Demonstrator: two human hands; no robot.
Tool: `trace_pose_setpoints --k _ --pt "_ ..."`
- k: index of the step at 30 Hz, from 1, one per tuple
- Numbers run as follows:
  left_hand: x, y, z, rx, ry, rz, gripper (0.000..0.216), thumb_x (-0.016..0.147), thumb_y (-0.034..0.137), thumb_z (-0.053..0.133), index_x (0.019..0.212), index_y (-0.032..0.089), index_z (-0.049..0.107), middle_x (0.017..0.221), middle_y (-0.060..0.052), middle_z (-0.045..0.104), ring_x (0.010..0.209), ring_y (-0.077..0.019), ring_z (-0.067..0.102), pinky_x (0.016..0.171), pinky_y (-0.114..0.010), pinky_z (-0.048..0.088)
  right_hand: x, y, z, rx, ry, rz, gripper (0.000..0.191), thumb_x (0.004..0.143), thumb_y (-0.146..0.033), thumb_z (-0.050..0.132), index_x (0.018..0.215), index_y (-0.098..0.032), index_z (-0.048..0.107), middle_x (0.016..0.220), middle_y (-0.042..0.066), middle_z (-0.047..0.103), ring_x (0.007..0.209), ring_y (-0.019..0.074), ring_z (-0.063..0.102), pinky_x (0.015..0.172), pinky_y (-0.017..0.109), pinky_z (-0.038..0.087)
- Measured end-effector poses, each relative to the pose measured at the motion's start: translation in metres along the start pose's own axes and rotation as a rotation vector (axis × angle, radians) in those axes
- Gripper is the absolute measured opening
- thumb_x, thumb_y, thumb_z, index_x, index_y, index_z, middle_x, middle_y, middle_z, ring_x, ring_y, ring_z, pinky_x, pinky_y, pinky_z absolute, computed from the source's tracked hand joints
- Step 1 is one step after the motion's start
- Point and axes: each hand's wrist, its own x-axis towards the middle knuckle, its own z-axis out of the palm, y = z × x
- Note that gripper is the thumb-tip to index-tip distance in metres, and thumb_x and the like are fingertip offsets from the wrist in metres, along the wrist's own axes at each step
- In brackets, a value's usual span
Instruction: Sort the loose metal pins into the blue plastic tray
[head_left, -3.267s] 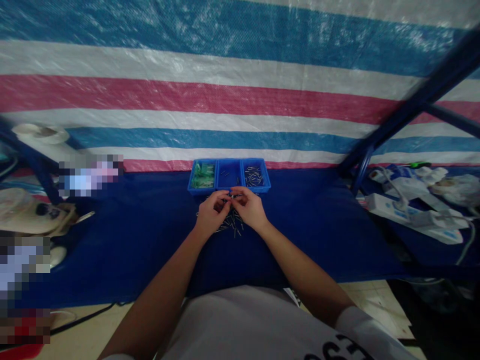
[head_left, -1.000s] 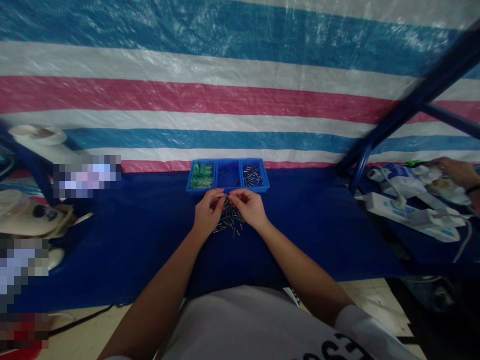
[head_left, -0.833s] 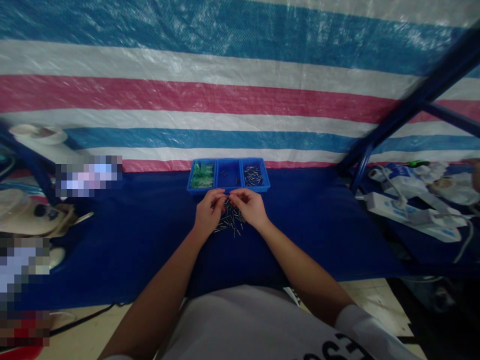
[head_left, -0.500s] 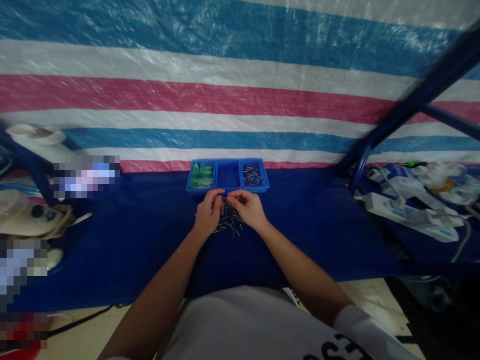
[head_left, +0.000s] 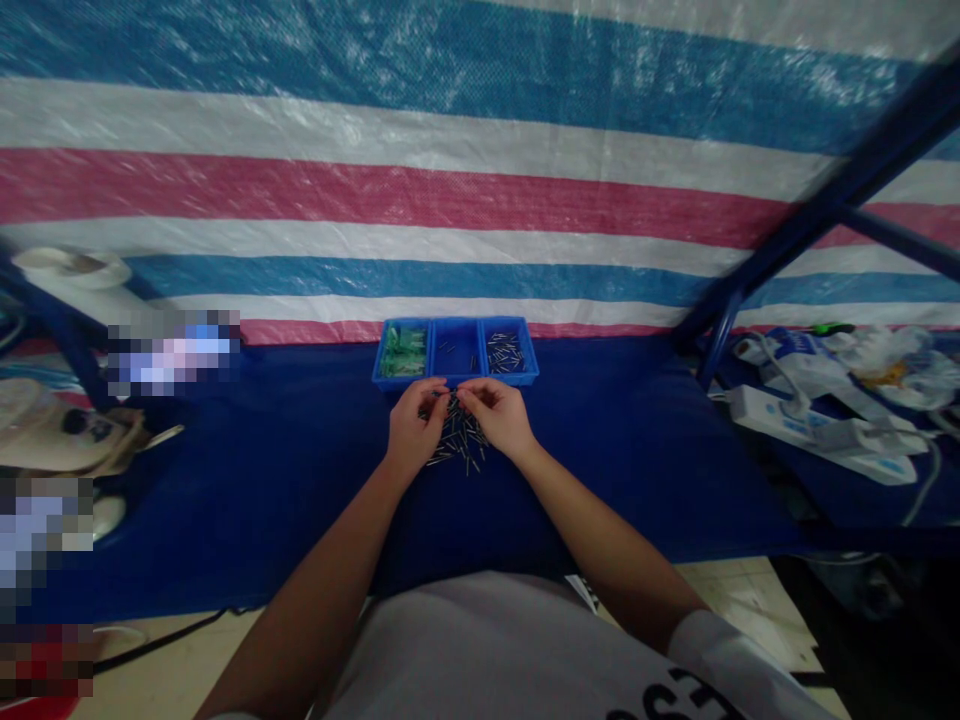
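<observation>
My left hand (head_left: 415, 425) and my right hand (head_left: 499, 412) meet fingertip to fingertip above a loose pile of thin metal pins (head_left: 466, 440) on the blue table. Both are closed in a pinch. Between the fingertips is something small and dark, too tiny to make out. Just beyond the hands stands a blue three-compartment tray (head_left: 455, 322). Its left compartment holds green-tinted pieces (head_left: 405, 350), the middle one a few thin pins (head_left: 472, 362), and the right one many short metal pins (head_left: 505, 352).
The blue table cover (head_left: 622, 450) spreads to both sides. At right lie a white power strip (head_left: 825, 435) and plastic bags (head_left: 900, 365). A white roll (head_left: 90, 285) and a clear container (head_left: 45, 430) are at left. A striped tarp (head_left: 480, 200) hangs behind.
My left fingers have shifted slightly, with the thumb and fingertips drawn closer to my right fingertips. The tray and the pile look the same.
</observation>
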Motion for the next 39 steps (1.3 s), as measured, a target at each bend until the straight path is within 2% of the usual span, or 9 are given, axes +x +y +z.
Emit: trace_pose_setpoints --k 6,14,22,34,39 --pt "0.0003 -0.0010 -0.0011 -0.010 -0.048 -0.007 0.019 0.089 0.026 0.051 0.105 0.019 0.058 0.083 -0.002 0.065 0.057 -0.0084 0.059 0.058 -0.022 0.050 -0.0007 -0.0013 0.0008 0.009 -0.002 0.021 0.019 0.074 -0.037 0.067 0.081 -0.020 0.068 0.070 0.001 0.068 0.063 0.0157 0.063 0.063 0.029 0.051" --pt "-0.0016 -0.0017 -0.0029 0.005 -0.094 -0.047 0.024 0.092 0.030 0.045 0.112 0.020 0.054 0.067 0.003 0.059 0.051 -0.0082 0.056 0.053 -0.020 0.045 -0.0018 -0.0026 0.0013 0.017 -0.033 0.013 0.017 0.074 -0.035 0.068 0.080 -0.020 0.068 0.075 0.003 0.070 0.066 0.0161 0.064 0.066 0.030 0.052" --pt "-0.0008 0.0026 -0.0011 -0.037 -0.034 -0.032 0.027 0.085 0.027 0.057 0.110 0.020 0.053 0.095 -0.003 0.065 0.060 -0.0084 0.062 0.059 -0.022 0.050 0.0006 0.0037 -0.0003 -0.028 -0.002 -0.011 0.020 0.075 -0.036 0.067 0.083 -0.018 0.069 0.073 0.003 0.069 0.063 0.0150 0.062 0.062 0.027 0.050" --pt "-0.0002 -0.0012 -0.0010 -0.037 -0.028 -0.055 0.020 0.086 0.026 0.055 0.105 0.019 0.058 0.089 -0.002 0.066 0.054 -0.0071 0.059 0.052 -0.019 0.048 0.0001 0.0034 0.0000 -0.010 -0.008 -0.024 0.018 0.076 -0.034 0.066 0.083 -0.018 0.068 0.071 0.003 0.068 0.063 0.0150 0.062 0.062 0.027 0.050" --pt "-0.0007 -0.0020 -0.0017 -0.048 -0.060 -0.029 0.021 0.089 0.026 0.049 0.107 0.018 0.057 0.075 0.001 0.063 0.051 -0.0070 0.056 0.052 -0.019 0.047 -0.0014 0.0006 0.0009 -0.017 -0.022 -0.013 0.019 0.075 -0.036 0.067 0.082 -0.019 0.068 0.077 0.004 0.070 0.067 0.0161 0.064 0.065 0.029 0.052"
